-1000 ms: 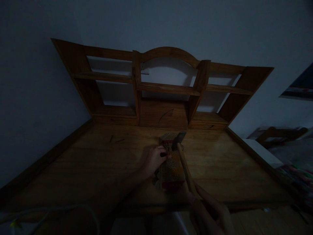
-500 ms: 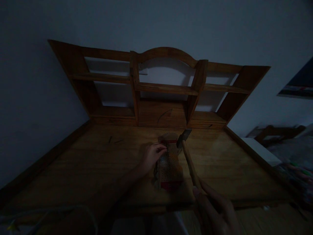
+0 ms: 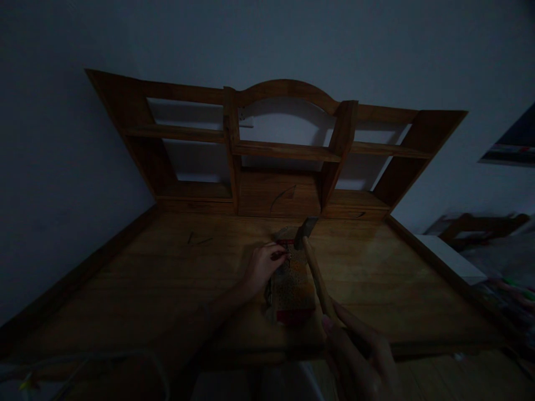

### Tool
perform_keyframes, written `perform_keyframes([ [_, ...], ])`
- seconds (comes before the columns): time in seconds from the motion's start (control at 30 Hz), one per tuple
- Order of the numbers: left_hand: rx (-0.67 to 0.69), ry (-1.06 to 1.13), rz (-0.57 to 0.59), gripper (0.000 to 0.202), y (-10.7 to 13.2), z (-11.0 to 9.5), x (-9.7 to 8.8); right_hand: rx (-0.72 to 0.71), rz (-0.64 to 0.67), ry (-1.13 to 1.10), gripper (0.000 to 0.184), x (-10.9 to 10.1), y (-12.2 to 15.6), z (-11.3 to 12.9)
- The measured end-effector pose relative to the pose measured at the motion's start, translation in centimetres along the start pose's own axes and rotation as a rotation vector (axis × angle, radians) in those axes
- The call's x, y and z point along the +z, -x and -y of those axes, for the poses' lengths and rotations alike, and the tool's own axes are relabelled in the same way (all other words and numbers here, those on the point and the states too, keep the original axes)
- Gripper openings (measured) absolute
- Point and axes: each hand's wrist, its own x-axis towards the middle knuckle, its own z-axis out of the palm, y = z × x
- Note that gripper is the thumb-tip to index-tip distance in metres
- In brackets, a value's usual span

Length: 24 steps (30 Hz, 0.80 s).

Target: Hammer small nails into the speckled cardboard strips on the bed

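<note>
A brown speckled block (image 3: 295, 287) with red bands at its two ends lies lengthwise on the wooden desk. At its far half my left hand (image 3: 264, 264) is closed in a pinch, fingertips over the block's surface. Between them is a small, dark, thin nail-like piece (image 3: 289, 258), hard to make out in the dim light. My right hand (image 3: 361, 351) is wrapped round the wooden handle of a hammer (image 3: 316, 273). The metal head is raised by the block's far right corner, close to my left fingertips.
Two thin dark pieces (image 3: 200, 241) lie on the desk top (image 3: 163, 273) to the left. A wooden shelf unit (image 3: 280, 151) stands along the desk's back edge against the wall. On the right are a white surface (image 3: 449, 257) and a wooden chair back (image 3: 487, 224).
The hammer head has moved slightly left, over the block's edge, nearer my left fingertips. My left hand keeps its pinch at nearly the same spot. The view has shifted slightly.
</note>
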Motion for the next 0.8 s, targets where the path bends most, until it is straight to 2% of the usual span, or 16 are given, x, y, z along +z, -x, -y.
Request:
perform_keyframes([
  [0.17, 0.017, -0.006, 0.003, 0.017, 0.0, 0.5, 0.5, 0.073, 0.058, 0.056, 0.026, -0.2, -0.7, 0.8],
  [0.47, 0.041, -0.014, 0.043, 0.015, 0.1, -0.2, 0.2, -0.008, 0.076, 0.056, 0.027, -0.2, 0.7, -0.8],
  [0.7, 0.034, -0.046, 0.034, 0.014, 0.1, -0.1, 0.3, 0.083, 0.094, 0.031, 0.028, -0.7, 0.1, 0.0],
  [0.8, 0.027, -0.049, 0.034, 0.014, 0.1, 0.1, 0.4, 0.137, 0.070, -0.008, 0.029, -0.1, 0.0, 0.2],
])
